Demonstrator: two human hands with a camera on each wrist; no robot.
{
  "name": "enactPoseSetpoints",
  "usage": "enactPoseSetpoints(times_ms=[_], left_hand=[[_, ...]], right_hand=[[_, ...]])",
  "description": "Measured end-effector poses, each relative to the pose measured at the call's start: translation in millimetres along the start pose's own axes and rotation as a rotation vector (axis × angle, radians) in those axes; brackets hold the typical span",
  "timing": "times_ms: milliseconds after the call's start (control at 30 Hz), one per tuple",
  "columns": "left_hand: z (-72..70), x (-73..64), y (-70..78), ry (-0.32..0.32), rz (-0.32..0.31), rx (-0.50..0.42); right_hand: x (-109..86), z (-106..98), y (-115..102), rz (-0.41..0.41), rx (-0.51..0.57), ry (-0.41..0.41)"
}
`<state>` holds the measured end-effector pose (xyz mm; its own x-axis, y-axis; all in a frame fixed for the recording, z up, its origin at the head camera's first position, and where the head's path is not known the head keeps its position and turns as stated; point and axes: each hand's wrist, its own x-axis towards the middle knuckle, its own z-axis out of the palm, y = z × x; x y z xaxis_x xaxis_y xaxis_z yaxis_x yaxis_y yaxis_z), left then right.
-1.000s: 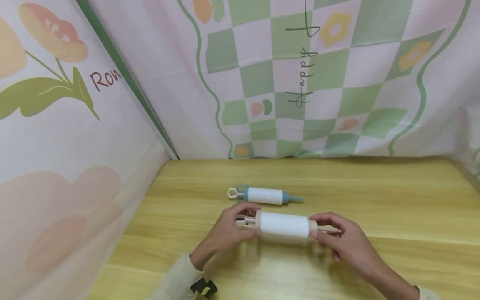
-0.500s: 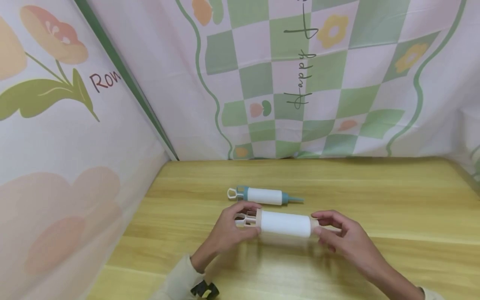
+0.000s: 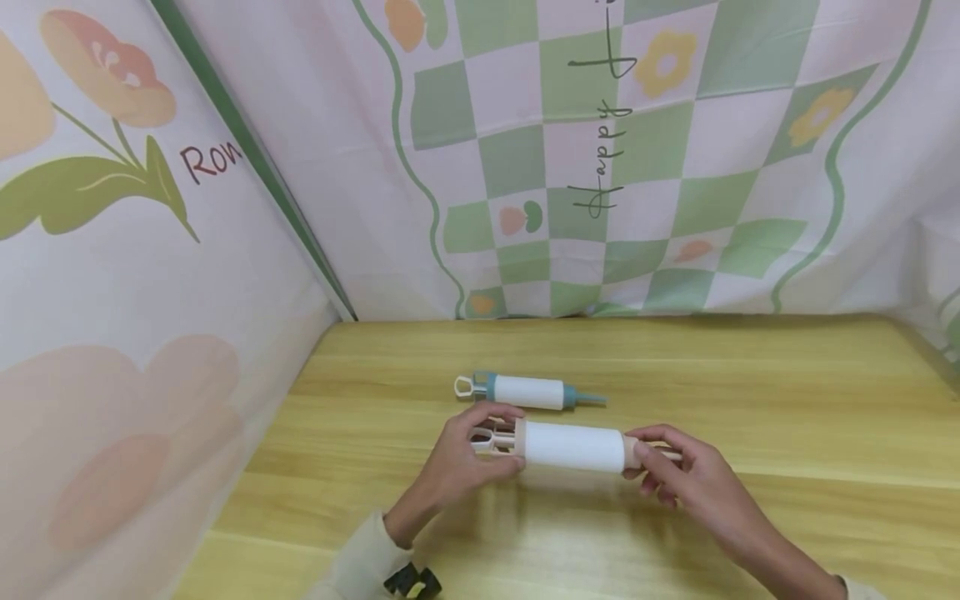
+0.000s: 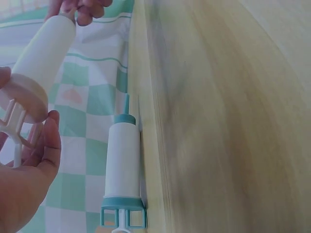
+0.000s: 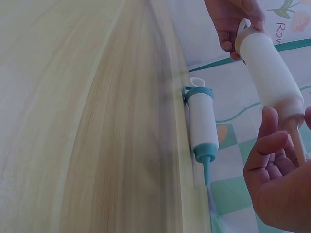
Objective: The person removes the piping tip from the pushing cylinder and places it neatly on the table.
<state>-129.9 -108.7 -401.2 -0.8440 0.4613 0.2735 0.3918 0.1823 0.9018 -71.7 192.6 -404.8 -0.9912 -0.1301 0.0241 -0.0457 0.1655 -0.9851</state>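
Note:
A large syringe with a white barrel (image 3: 573,447) and beige ends is held level above the table between both hands. My left hand (image 3: 461,454) grips its beige collar at the plunger end, thumb below and fingers above, around the pale handle frame. At the other end, my right hand (image 3: 693,475) pinches the beige nozzle cap between thumb and fingers; the thin nozzle (image 5: 296,145) runs back past the palm in the right wrist view. Just beyond them lies a smaller syringe (image 3: 529,392) with teal ends, a white barrel and a white pull ring.
The wooden table (image 3: 787,400) reaches back to a hanging cloth (image 3: 577,158) with green checks and flowers. Another printed cloth (image 3: 165,292) rises along the left side. A black device (image 3: 412,581) sits by the left sleeve.
My right thumb has rolled upward over the nozzle cap and its fingers have shifted their hold. The held syringe has moved slightly right. The teal syringe stays put.

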Motion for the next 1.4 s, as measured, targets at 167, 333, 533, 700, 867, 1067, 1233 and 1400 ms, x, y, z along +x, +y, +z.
enactPoseSetpoints(times_ms=[167,333,533,700,867,1067,1233,1400], left_hand=[[1.1,-0.6,-0.2,0.002,-0.031,-0.039],[2.7,-0.3,-0.6,-0.005,-0.051,-0.093],[4.4,0.2,-1.7,-0.010,-0.041,-0.106],[4.8,0.4,-2.2,-0.017,-0.043,-0.121],[5.3,0.9,-1.4,-0.021,-0.064,-0.140],[5.0,2.0,-0.1,-0.018,-0.082,-0.125],[5.1,3.2,-0.6,-0.017,-0.093,-0.120],[5.5,3.7,-1.1,-0.015,-0.091,-0.125]], right_hand=[[1.8,1.1,-1.3,-0.002,0.001,0.021],[1.1,1.9,-2.8,-0.012,-0.002,0.026],[0.3,3.1,-3.2,-0.032,0.023,0.038],[1.1,3.5,-1.9,-0.050,0.039,0.054],[1.2,4.2,-0.3,-0.069,0.022,0.076],[0.9,3.4,0.5,-0.060,0.024,0.073],[-0.3,1.9,1.3,-0.052,-0.024,0.067],[-0.5,1.6,1.7,-0.049,-0.037,0.066]])
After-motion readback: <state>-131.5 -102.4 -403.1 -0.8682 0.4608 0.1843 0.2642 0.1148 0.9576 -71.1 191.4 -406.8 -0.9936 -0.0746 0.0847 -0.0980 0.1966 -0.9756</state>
